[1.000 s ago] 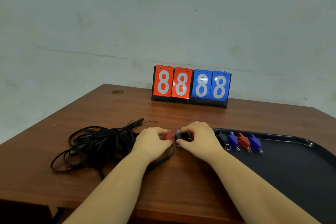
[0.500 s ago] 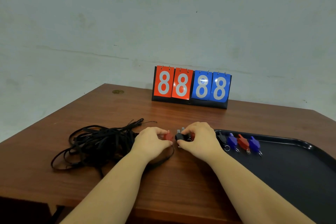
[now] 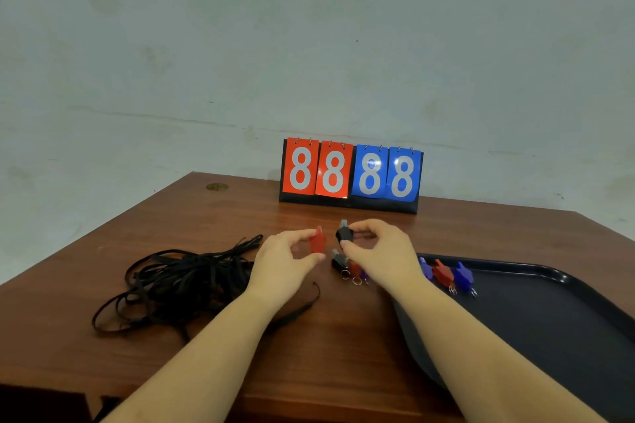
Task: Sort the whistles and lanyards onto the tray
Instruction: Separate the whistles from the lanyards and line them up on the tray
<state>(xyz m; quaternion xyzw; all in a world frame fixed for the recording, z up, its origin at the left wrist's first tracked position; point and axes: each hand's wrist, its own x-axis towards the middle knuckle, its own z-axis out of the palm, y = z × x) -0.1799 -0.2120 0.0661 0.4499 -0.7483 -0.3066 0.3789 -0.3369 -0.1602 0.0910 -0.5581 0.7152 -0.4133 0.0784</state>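
My left hand (image 3: 287, 259) pinches a red whistle (image 3: 317, 241) and holds it just above the table. My right hand (image 3: 379, 251) pinches a black whistle (image 3: 344, 233) beside it, also lifted. Under them on the table lie a black whistle (image 3: 338, 260) and a red whistle (image 3: 355, 269) with key rings. A tangled heap of black lanyards (image 3: 178, 280) lies to the left. On the far left corner of the black tray (image 3: 567, 326) sit a blue whistle (image 3: 425, 268), a red whistle (image 3: 443, 274) and another blue whistle (image 3: 464, 277).
A flip scoreboard (image 3: 351, 175) showing 88 in red and 88 in blue stands at the back of the wooden table (image 3: 343, 354). A brass disc (image 3: 216, 187) is set in the table's far left corner. A grey wall rises behind.
Both hands have risen off the table, the left one with the red whistle and the right one with the black whistle. The whistles under them have come into sight.
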